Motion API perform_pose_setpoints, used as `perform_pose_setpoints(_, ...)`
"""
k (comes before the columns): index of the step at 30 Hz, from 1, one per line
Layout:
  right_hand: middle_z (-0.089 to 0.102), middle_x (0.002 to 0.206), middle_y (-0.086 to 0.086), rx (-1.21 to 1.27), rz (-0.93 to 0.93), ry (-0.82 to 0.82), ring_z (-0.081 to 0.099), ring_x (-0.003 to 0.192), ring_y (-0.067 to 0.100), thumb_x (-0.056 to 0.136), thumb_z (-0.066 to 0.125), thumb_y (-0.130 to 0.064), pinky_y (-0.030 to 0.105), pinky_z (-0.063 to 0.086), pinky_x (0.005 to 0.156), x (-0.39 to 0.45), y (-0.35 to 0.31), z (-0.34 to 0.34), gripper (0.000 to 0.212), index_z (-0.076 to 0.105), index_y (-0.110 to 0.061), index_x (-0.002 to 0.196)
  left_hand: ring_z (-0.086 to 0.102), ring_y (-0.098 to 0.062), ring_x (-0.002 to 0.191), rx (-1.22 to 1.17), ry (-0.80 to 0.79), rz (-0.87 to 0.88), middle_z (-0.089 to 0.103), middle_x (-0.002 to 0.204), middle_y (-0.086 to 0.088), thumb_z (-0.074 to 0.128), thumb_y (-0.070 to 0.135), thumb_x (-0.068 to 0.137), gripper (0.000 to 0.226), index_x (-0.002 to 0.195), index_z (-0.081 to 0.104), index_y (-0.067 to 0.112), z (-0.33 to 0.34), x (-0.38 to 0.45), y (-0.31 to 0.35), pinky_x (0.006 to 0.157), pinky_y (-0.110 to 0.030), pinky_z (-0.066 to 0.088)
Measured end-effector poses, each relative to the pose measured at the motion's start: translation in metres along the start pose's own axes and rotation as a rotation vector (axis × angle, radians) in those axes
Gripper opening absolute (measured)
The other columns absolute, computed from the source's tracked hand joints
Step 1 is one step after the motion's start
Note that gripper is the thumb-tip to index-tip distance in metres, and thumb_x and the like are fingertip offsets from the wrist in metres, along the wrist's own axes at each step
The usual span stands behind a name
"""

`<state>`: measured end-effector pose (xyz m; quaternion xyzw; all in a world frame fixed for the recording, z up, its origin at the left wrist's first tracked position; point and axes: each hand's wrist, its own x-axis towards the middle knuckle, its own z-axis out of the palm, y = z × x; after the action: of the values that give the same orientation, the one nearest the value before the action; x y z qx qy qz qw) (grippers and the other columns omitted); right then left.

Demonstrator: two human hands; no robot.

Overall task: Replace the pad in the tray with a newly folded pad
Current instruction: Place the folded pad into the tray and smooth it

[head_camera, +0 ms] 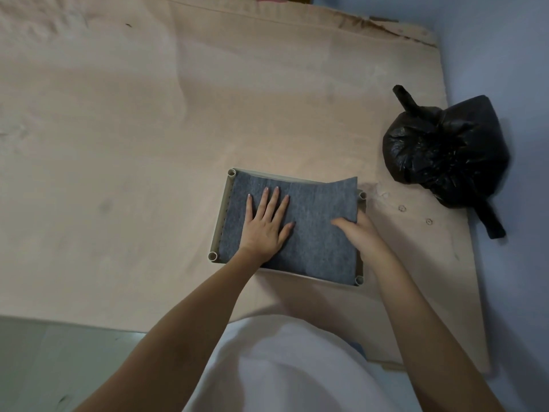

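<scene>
A grey felt pad (312, 209) lies in a shallow beige tray (221, 215) with round sockets at its corners. The pad's far right corner curls up above the tray's rim. My left hand (266, 223) rests flat on the left half of the pad, fingers spread. My right hand (361, 233) is at the pad's right edge, thumb on top and fingers tucked under the edge, pinching it.
The tray sits on a wide beige mat (148, 144) on the floor. A tied black plastic bag (445, 150) stands at the mat's right edge. My white garment (282, 367) fills the bottom middle. Bluish floor (520, 263) lies to the right.
</scene>
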<state>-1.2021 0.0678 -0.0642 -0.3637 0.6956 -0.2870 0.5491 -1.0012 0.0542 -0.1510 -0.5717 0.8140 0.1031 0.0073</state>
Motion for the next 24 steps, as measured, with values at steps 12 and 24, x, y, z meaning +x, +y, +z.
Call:
perform_pose_setpoints(12,0.061,0.101,0.004,-0.155,0.077,0.061,0.058,0.088,0.018,0.095,0.046,-0.011,0.030,0.048,0.075,0.012,0.010,-0.008,0.022,0.057,-0.016,0.115,0.003,-0.026,0.147,0.026,0.038,-0.003,0.015,0.158,-0.006,0.022,0.045,0.099,0.058,0.150,0.018,0.016,-0.011,-0.002,-0.003,0.116,-0.049,-0.009)
perform_pose_setpoints(24,0.062,0.116,0.011,-0.190,0.067,0.204,0.058,0.106,0.029,0.097,0.048,-0.024,0.042,0.048,0.092,0.020,0.025,0.003,0.032,0.054,-0.010,0.125,0.000,-0.018,0.147,0.045,-0.037,0.329,0.004,0.159,-0.005,0.017,0.046,0.101,0.063,0.151,0.004,0.010,-0.005,0.023,0.039,0.119,-0.037,-0.005)
